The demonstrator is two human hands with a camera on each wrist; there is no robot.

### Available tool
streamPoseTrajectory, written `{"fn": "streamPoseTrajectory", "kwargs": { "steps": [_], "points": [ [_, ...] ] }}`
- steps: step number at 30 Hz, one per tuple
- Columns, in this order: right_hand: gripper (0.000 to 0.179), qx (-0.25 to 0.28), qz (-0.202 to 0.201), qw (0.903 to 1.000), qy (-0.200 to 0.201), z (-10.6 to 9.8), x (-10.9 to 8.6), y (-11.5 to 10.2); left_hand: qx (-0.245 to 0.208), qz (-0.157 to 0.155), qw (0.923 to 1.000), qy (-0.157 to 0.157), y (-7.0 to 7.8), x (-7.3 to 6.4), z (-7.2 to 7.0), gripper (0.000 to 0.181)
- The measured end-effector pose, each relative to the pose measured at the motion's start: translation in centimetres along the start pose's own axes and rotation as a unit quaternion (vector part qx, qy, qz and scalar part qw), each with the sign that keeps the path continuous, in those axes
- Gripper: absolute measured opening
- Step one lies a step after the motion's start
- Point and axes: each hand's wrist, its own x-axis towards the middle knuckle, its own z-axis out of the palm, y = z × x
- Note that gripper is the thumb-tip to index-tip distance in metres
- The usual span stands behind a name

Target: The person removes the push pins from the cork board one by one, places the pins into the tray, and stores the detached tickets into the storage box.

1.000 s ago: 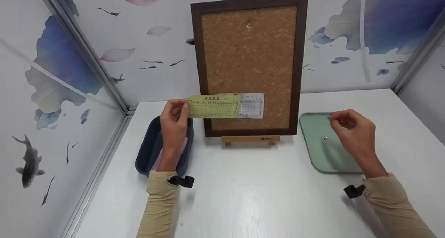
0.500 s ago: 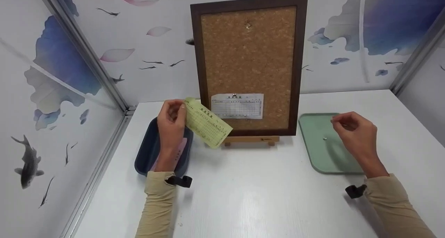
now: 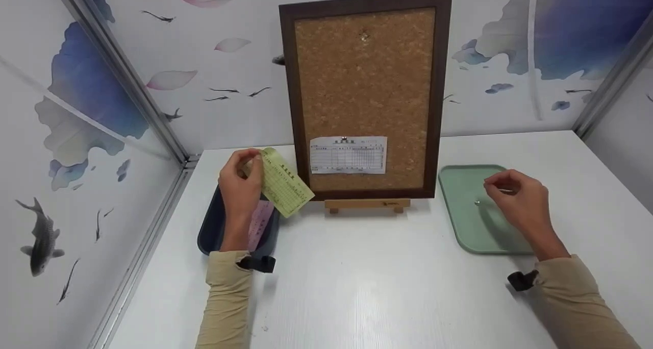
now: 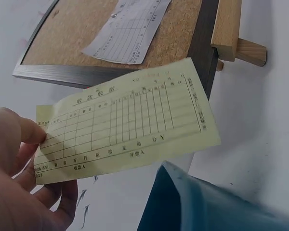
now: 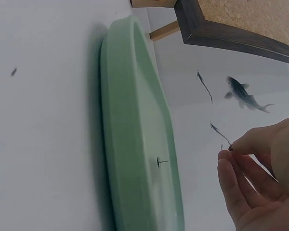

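Observation:
A yellow-green receipt slip (image 3: 287, 182) with a printed table hangs tilted from my left hand (image 3: 240, 185), pinched by one corner between thumb and fingers. Below that hand stands a dark blue bin (image 4: 183, 202), holding a pink slip (image 3: 260, 224). A white receipt (image 3: 348, 155) is fixed by a thumbtack (image 3: 344, 139) low on the framed corkboard (image 3: 365, 83). My right hand (image 3: 520, 198), over the green tray (image 3: 469, 242), pinches a tiny dark thing, apparently a thumbtack (image 5: 230, 148), mostly hidden by the fingertips. Another thumbtack (image 5: 160, 162) lies in the tray, its point showing.
The corkboard stands on a small wooden easel (image 3: 367, 204) in the middle of the white table (image 3: 357, 288). A shiny cluster (image 3: 363, 36) of pins sits near the top of the cork. Printed panels (image 3: 224, 58) stand behind and to the sides.
My left hand has drawn the yellow-green receipt left and down off the corkboard, toward the bin, baring the white receipt. The slip has tilted. My right hand has dipped slightly, still over the tray.

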Motion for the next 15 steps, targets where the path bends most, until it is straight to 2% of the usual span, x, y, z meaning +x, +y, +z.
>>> {"fn": "streamPoseTrajectory", "kwargs": {
  "steps": [8, 15],
  "points": [
    [0.012, -0.033, 0.024, 0.9986, -0.034, -0.1, -0.2, 0.7, 0.084, 0.010, 0.9962, 0.019, -0.4, 0.2, -0.8, 0.017],
    [0.013, -0.045, 0.035, 0.9969, -0.053, -0.2, -0.4, 1.1, 0.127, -0.022, 0.9911, 0.033, -0.7, 0.6, -1.7, 0.026]
  ]
}}
